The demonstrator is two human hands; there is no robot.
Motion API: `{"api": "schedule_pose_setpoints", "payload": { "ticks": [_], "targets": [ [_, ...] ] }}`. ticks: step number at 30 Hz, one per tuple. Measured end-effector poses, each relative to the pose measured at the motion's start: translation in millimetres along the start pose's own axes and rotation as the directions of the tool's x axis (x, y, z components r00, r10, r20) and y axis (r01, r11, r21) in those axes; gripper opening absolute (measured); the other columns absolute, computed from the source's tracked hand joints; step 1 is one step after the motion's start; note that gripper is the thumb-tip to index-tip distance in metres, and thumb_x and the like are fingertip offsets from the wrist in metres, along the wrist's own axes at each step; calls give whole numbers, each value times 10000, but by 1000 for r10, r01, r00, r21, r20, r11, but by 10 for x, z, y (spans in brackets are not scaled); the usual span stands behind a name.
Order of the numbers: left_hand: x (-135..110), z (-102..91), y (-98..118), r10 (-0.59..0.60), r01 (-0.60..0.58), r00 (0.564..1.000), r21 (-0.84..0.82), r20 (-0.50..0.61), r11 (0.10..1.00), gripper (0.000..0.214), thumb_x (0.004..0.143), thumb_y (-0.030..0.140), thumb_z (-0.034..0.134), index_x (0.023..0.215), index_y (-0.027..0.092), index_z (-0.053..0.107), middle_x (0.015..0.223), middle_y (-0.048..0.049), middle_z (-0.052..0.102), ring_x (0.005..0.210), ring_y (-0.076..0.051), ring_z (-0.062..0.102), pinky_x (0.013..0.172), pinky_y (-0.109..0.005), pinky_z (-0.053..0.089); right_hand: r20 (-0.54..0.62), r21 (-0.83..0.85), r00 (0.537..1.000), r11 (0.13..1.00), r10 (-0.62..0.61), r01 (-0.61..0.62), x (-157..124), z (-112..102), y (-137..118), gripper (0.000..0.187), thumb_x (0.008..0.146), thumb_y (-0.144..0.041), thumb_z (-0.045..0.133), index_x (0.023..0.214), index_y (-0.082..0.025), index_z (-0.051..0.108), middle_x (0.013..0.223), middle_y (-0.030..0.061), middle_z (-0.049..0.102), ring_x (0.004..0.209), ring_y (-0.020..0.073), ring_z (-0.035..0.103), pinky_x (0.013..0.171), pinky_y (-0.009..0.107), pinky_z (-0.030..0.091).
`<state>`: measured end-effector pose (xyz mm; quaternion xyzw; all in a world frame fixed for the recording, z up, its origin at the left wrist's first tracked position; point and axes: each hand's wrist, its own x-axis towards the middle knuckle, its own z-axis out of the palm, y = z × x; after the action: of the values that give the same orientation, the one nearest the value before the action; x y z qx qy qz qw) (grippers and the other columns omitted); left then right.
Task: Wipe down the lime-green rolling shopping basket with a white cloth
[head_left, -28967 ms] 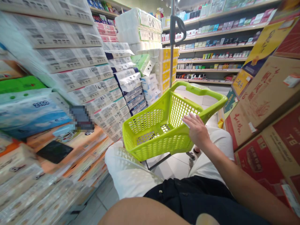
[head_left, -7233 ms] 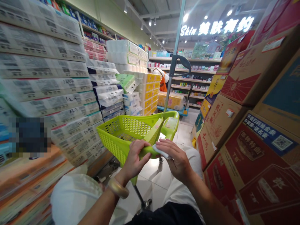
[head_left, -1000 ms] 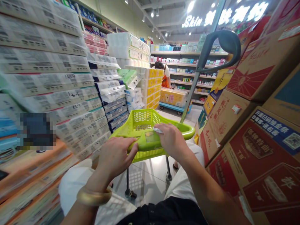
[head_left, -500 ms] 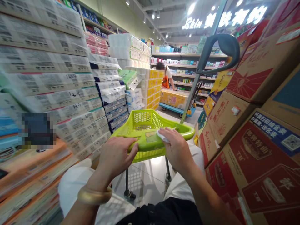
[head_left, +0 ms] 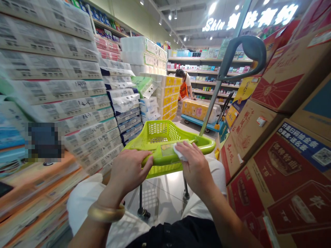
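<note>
A lime-green shopping cart [head_left: 157, 151] stands right in front of me, between my knees. My left hand [head_left: 133, 168] is wrapped round the left part of its handle, thumb on the near side. On the handle's right part, my right hand [head_left: 195, 163] presses a white cloth or tissue [head_left: 180, 152] against the green plastic, its fingers bent over it. A small label panel [head_left: 167, 149] is set in the handle between my hands. A grey pole with a looped grey grip [head_left: 241, 58] rises from the cart's right side.
Wrapped packs of paper [head_left: 51, 62] are stacked high on the left. Printed cartons [head_left: 281, 165] line the right side. Ahead, a person in an orange apron [head_left: 184, 90] bends over a blue trolley [head_left: 199, 122] carrying a yellow pack, before stocked shelves [head_left: 201, 73].
The blue trolley with its yellow pack has shifted right and slightly lower in view. My left hand keeps its grip; my right hand with the white cloth has hardly moved.
</note>
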<state>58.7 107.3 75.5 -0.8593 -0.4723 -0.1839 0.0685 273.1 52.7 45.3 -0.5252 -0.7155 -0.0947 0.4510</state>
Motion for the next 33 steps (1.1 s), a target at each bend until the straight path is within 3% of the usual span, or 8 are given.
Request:
{"api": "schedule_pose_setpoints", "payload": {
  "ticks": [5, 13, 15, 21, 24, 29, 33],
  "targets": [
    [4, -5, 1, 23, -23, 1000, -8, -16, 1000, 423, 943, 422, 358, 893, 224, 728, 790, -71, 726, 758, -234, 632, 721, -339, 397, 100, 97, 985, 987, -137, 128, -36, 71, -268, 519, 835, -10, 441, 1254, -248, 635, 1313, 55, 664, 1311, 197, 547, 1160, 479, 362],
    [13, -17, 19, -15, 14, 1000, 28, 4, 999, 442, 939, 440, 343, 911, 243, 737, 802, -66, 735, 791, -239, 647, 712, -336, 405, -99, -23, 992, 996, 83, -86, -38, -86, 266, 391, 895, -109, 469, 1195, -261, 668, 1254, 64, 698, 1255, 254, 598, 1127, 551, 376],
    [16, -12, 26, -11, 11, 1000, 35, -2, 999, 441, 940, 438, 345, 915, 243, 739, 807, -66, 736, 791, -242, 649, 712, -340, 406, -106, -29, 991, 996, 80, -84, -50, -38, 186, 388, 898, -106, 462, 1194, -248, 668, 1262, 70, 693, 1270, 254, 585, 1135, 541, 368],
    [16, 3, 15, 16, -16, 1000, 26, -15, 1000, 435, 943, 428, 359, 930, 229, 746, 797, -71, 736, 760, -239, 647, 711, -346, 404, 50, 55, 990, 990, -132, 130, -62, 131, -234, 471, 877, -41, 412, 1246, -236, 630, 1334, 40, 651, 1328, 182, 528, 1202, 444, 284],
    [9, 2, -2, 12, -12, 1000, 27, -14, 1000, 439, 946, 429, 359, 938, 229, 749, 807, -74, 736, 772, -243, 646, 709, -346, 409, 32, 46, 994, 994, -102, 101, -52, 68, -106, 458, 885, -47, 413, 1241, -236, 630, 1321, 45, 659, 1315, 192, 543, 1203, 470, 272],
    [3, -4, -24, -8, 9, 1000, 22, -14, 1000, 440, 941, 436, 362, 939, 230, 751, 800, -70, 734, 780, -238, 642, 708, -340, 406, -104, -20, 993, 998, 59, -62, -44, -17, 159, 397, 900, -92, 439, 1193, -240, 662, 1261, 69, 694, 1275, 247, 581, 1154, 538, 331],
    [6, -3, -29, -11, 12, 1000, 25, -21, 1000, 439, 935, 426, 365, 920, 220, 753, 803, -76, 734, 766, -249, 641, 693, -351, 398, -63, 16, 997, 999, -43, 44, -63, 122, -48, 449, 875, -61, 434, 1235, -236, 639, 1293, 62, 676, 1295, 221, 562, 1173, 502, 321]
  ]
}}
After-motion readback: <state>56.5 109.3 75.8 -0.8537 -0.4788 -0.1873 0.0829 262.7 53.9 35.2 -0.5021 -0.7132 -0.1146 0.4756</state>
